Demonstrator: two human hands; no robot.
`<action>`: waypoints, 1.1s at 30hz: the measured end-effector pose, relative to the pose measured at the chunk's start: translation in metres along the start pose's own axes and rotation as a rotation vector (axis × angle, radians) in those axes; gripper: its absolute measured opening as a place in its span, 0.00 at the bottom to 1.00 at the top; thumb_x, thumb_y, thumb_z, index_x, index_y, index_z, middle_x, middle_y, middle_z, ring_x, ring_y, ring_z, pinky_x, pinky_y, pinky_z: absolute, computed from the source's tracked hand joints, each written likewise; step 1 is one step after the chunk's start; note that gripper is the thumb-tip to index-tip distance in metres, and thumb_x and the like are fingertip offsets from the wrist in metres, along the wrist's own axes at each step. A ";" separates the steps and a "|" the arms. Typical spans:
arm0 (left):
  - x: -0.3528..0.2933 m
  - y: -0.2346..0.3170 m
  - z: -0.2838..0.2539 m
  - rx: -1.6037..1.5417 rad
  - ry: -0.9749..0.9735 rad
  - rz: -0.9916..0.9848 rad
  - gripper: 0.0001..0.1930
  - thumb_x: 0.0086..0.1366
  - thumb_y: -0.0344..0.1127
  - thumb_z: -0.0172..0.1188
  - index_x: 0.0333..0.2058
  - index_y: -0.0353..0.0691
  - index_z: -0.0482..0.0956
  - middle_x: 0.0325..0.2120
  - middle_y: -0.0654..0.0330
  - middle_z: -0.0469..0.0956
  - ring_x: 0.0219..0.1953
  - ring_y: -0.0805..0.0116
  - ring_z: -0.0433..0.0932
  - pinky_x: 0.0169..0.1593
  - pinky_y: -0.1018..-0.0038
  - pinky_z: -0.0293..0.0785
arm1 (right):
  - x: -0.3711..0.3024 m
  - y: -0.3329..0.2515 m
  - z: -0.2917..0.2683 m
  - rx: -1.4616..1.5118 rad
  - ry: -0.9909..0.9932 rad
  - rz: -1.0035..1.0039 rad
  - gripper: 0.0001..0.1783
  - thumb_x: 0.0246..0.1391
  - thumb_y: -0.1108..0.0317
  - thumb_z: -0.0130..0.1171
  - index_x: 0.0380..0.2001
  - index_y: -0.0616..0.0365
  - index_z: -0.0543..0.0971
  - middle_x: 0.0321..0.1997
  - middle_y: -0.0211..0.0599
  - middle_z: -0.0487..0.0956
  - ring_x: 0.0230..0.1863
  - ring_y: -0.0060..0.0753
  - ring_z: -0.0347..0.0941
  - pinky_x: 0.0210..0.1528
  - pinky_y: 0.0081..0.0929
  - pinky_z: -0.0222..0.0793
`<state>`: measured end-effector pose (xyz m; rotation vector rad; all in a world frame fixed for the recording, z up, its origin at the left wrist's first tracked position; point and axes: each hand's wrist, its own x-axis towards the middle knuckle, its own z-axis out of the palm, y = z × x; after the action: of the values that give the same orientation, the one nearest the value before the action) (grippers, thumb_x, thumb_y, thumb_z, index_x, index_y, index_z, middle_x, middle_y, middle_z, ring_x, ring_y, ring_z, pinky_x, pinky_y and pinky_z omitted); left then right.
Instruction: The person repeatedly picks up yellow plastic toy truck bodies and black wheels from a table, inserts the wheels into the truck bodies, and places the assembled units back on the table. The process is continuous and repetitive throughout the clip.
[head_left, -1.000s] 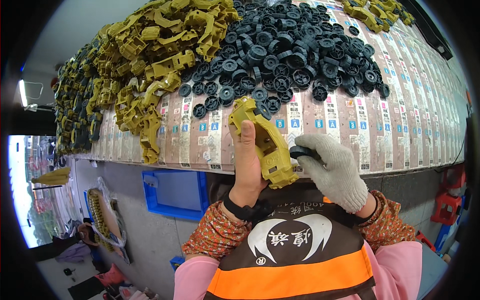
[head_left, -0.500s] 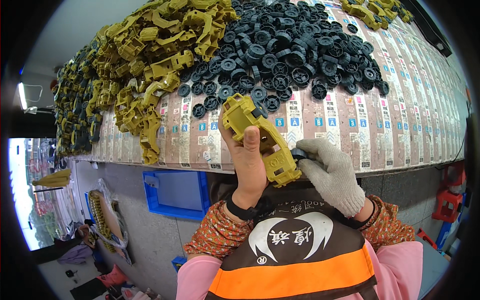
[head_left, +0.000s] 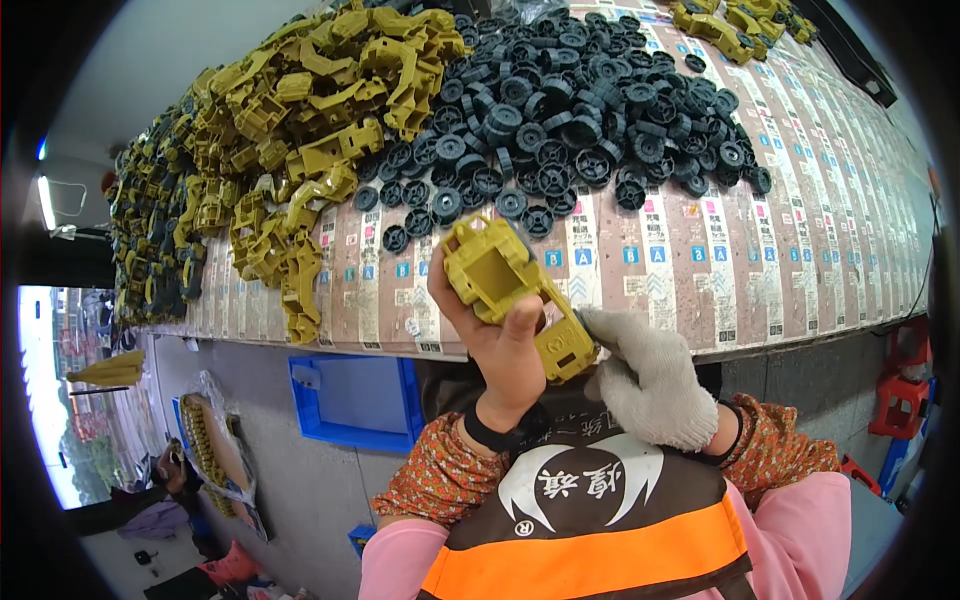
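A yellow plastic toy truck body is gripped by my bare left hand, its thumb lying across the near side. An open square recess in the body faces up, tilted toward me. My right hand, in a pale knitted glove, is closed against the lower right end of the body. The black toy wheel seen in its fingers half a second ago is now hidden by the glove and the body. Just beyond the held part lies a heap of black toy wheels.
Yellow toy bodies are heaped at the back left of the table, with yellow-and-black pieces farther left. More yellow pieces lie at the far right. A blue bin is below the front edge; red stools stand at right.
The toy truck body has been turned so its recess faces up more, and it sits slightly lower. The right hand has closed in on its end, and the wheel has gone out of sight.
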<state>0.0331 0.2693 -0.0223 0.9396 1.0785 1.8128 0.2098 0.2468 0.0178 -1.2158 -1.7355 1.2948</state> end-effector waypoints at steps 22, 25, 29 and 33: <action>0.053 0.027 -0.018 0.037 -0.089 -0.264 0.22 0.77 0.33 0.58 0.66 0.45 0.68 0.52 0.65 0.75 0.56 0.72 0.75 0.56 0.71 0.75 | 0.167 0.016 -0.243 0.265 0.378 0.337 0.23 0.54 0.62 0.74 0.49 0.62 0.79 0.34 0.37 0.83 0.24 0.27 0.80 0.24 0.27 0.77; 0.061 0.027 -0.046 0.099 -0.020 -0.267 0.18 0.75 0.27 0.55 0.61 0.44 0.73 0.50 0.66 0.76 0.50 0.75 0.75 0.51 0.76 0.75 | 0.212 0.081 -0.356 -0.270 0.388 0.103 0.24 0.48 0.67 0.74 0.51 0.51 0.80 0.32 0.37 0.83 0.29 0.36 0.82 0.29 0.34 0.78; 0.082 0.041 -0.082 0.281 0.045 -0.230 0.16 0.74 0.30 0.57 0.58 0.45 0.75 0.46 0.69 0.77 0.48 0.78 0.75 0.48 0.77 0.73 | 0.260 0.052 -0.385 0.040 0.685 0.043 0.18 0.65 0.61 0.64 0.51 0.61 0.78 0.33 0.29 0.78 0.30 0.20 0.76 0.31 0.25 0.74; 0.123 0.048 -0.103 0.474 -0.009 0.003 0.15 0.75 0.29 0.57 0.58 0.41 0.76 0.47 0.68 0.77 0.47 0.80 0.75 0.49 0.78 0.73 | 0.257 0.038 -0.353 -0.051 0.765 -0.175 0.30 0.69 0.60 0.61 0.66 0.70 0.71 0.52 0.40 0.81 0.39 0.22 0.77 0.36 0.22 0.75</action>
<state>-0.1188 0.3327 0.0078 1.2182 1.5382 1.5787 0.4403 0.6145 0.0817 -1.3196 -1.2700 0.5598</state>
